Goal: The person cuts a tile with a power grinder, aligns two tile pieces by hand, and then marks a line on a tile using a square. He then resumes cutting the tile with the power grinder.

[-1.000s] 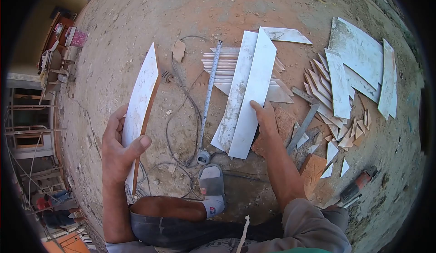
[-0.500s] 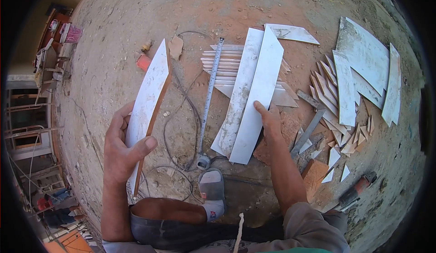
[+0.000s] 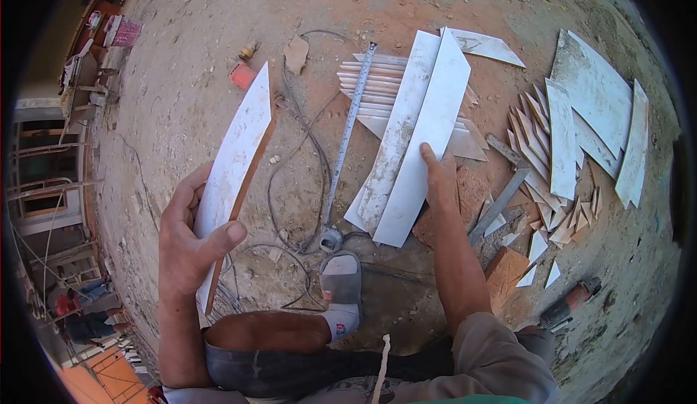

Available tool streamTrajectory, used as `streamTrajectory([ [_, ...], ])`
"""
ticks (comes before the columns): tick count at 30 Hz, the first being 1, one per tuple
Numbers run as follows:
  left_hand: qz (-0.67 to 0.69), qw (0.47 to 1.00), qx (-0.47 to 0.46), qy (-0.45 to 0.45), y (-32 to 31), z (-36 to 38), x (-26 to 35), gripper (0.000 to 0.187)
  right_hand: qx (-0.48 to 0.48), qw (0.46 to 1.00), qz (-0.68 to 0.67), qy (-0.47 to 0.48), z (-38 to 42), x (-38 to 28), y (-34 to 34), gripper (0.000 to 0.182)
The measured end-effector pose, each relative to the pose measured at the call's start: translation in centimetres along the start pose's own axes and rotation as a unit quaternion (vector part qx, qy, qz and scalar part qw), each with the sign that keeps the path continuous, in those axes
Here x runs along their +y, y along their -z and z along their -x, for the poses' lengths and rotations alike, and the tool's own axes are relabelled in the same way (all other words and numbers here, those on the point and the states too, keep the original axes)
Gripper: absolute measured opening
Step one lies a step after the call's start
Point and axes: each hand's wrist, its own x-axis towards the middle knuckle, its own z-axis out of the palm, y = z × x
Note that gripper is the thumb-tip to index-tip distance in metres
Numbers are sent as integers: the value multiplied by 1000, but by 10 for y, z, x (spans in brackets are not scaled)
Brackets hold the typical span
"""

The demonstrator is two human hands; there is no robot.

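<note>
Held tile strip: a long, white, slant-ended piece (image 3: pixel 236 164) with a brown edge, raised up left of the tape measure (image 3: pixel 350 128).
Left hand: grasping (image 3: pixel 187 248) that strip, thumb over its near edge.
Right hand: right of the tape measure (image 3: pixel 441 179), thumb on the face of a clean white strip (image 3: pixel 430 132); its other fingers are at the edge, and I cannot tell whether they grip.
Stack: a dirt-smeared strip (image 3: pixel 401 124) beside the clean one, both across a row of thin tiles (image 3: pixel 372 92) that the tape's blade overlaps.
Farther right of the tape: a metal square (image 3: pixel 501 202), an orange brick (image 3: pixel 506 272), tile offcuts (image 3: pixel 579 219), large dirty sheets (image 3: pixel 592 88) and a power tool (image 3: pixel 570 304).
Ground: bare, gritty brown earth (image 3: pixel 196 70), with dark cables (image 3: pixel 270 201) looping left of the tape.
Surroundings: far left of the tape, a building with framed openings (image 3: pixel 45 168), a pink bucket (image 3: pixel 125 32) and a person in red (image 3: pixel 67 302).
</note>
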Motion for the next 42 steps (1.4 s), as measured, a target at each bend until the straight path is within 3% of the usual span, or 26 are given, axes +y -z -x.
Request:
streamTrajectory([
  [4, 0, 999, 9, -32, 4, 13, -1, 95, 12, 1000, -10, -23, 1, -6, -2, 41],
  [9, 2, 996, -7, -89, 9, 25, -2, 90, 29, 999, -30, 35, 31, -26, -15, 42],
  [14, 45, 988, 72, -131, 11, 45, 16, 88, 17, 988, 19, 150, 93, -72, -30, 42],
  [18, 29, 974, 142, -174, 14, 65, 33, 89, -61, 976, 53, 200, 151, -113, -49, 35],
  [20, 39, 942, 241, -232, 7, 68, 32, 90, -88, 973, 66, 204, 186, -132, -57, 33],
  [23, 73, 916, 282, -276, 6, 77, 44, 91, -96, 963, 101, 231, 227, -154, -73, 30],
  [25, 109, 915, 272, -278, 5, 78, 46, 89, -110, 938, 104, 312, 243, -161, -84, 29],
  [27, 169, 910, 260, -275, 6, 82, 46, 88, -108, 931, 120, 328, 263, -173, -89, 28],
  [33, 119, 909, 288, -277, -1, 93, 51, 89, -177, 936, 64, 297, 294, -177, -99, 24],
  [35, 165, 910, 259, -279, -2, 94, 54, 92, -197, 940, 58, 273, 298, -176, -100, 24],
  [42, 156, 913, 241, -291, -14, 89, 53, 85, -199, 935, 58, 286, 304, -172, -98, 22],
])
